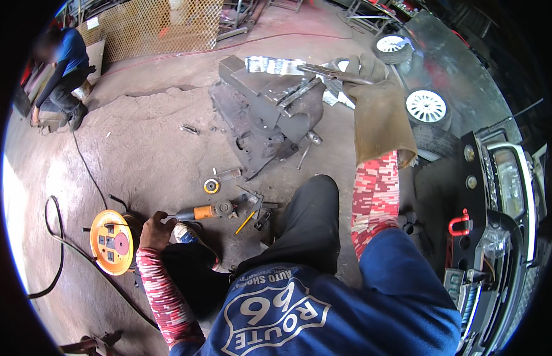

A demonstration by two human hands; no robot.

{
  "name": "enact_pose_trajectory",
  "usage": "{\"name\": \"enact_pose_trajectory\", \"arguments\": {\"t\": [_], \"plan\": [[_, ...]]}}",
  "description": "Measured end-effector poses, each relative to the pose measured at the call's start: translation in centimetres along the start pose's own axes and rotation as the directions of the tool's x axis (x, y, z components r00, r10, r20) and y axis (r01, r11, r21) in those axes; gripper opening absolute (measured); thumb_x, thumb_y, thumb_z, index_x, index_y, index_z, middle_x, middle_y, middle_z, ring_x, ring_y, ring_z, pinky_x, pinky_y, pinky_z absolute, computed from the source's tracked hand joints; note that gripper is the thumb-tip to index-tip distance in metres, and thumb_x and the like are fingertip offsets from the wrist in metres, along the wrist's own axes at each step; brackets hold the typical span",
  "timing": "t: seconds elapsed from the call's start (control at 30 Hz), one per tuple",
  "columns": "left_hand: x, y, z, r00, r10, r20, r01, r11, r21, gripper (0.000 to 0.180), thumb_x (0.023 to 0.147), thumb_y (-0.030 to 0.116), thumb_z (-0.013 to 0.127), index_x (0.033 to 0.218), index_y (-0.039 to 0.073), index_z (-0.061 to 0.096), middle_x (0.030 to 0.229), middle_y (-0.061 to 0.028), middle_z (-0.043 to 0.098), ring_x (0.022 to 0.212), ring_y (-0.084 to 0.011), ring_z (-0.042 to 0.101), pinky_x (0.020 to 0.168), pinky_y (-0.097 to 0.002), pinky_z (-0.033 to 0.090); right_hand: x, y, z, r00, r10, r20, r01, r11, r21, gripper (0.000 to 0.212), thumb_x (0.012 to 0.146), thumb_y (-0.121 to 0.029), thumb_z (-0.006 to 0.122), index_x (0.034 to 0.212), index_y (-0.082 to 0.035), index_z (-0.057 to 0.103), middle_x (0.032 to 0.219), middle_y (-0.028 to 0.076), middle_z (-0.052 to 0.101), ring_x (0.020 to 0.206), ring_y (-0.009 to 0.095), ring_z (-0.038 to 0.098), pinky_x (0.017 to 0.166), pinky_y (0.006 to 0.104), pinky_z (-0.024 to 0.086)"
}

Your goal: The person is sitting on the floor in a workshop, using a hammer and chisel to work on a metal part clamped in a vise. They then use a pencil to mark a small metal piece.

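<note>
Head view: my gloved right hand (pixel 365 71) has its fingers clenched on pliers (pixel 332 72) above the vise (pixel 276 110); my left hand (pixel 156 230) grips the grinder (pixel 208 211) handle on the floor

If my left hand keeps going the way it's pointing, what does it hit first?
Probably the orange angle grinder on the floor: your left hand already sits at its handle end, pointing along it toward the disc side. Depth is hard to judge in this view.
</note>
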State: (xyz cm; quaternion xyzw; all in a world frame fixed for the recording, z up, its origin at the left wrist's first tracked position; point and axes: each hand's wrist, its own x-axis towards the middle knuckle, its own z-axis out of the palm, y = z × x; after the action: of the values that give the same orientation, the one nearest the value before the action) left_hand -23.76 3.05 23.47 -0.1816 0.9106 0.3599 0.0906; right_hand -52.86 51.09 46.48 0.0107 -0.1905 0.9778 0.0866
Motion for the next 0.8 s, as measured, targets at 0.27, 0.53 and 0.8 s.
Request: {"name": "enact_pose_trajectory", "arguments": {"t": [0.27, 0.53, 0.8], "plan": [[2.7, 1.1, 1.4, 0.988, 0.157, 0.004, -0.156, 0.985, 0.073, 0.045, 0.085, 0.033, 0.073, 0.113, -0.001, 0.065, 0.093, -0.0274, 0.07, 0.093, -0.04, 0.07, 0.081, -0.0447, 0.054, -3.3, -0.5, -6.2, 0.933, -0.104, -0.344, 0.063, 0.99, -0.128, 0.031, 0.097, -0.034, 0.045, 0.075, -0.012, 0.047, 0.068, 0.003, 0.053, 0.067, 0.019, 0.058, 0.075, 0.0374, 0.057], [3.9, 3.3, 2.0, 0.989, 0.142, 0.048, -0.145, 0.987, 0.07, 0.048, 0.085, 0.034, 0.073, 0.117, -0.001, 0.064, 0.106, -0.0291, 0.068, 0.102, -0.0416, 0.067, 0.087, -0.0458, 0.053, -3.9, -0.2, -7.9, 0.896, -0.122, -0.428, 0.053, 0.984, -0.168, 0.029, 0.098, -0.035, 0.044, 0.082, -0.011, 0.05, 0.077, 0.005, 0.056, 0.071, 0.022, 0.061, 0.076, 0.0393, 0.057], [3.7, 3.2, 2.0, 0.983, 0.181, 0.015, -0.182, 0.983, 0.024, 0.049, 0.085, 0.034, 0.074, 0.118, -0.001, 0.064, 0.106, -0.0287, 0.068, 0.103, -0.0411, 0.067, 0.086, -0.0456, 0.053, -3.6, 0.7, -7.2, 0.893, -0.126, -0.432, 0.039, 0.978, -0.205, 0.03, 0.1, -0.037, 0.044, 0.089, -0.01, 0.052, 0.085, 0.007, 0.059, 0.075, 0.024, 0.063, 0.077, 0.0412, 0.058]]}}
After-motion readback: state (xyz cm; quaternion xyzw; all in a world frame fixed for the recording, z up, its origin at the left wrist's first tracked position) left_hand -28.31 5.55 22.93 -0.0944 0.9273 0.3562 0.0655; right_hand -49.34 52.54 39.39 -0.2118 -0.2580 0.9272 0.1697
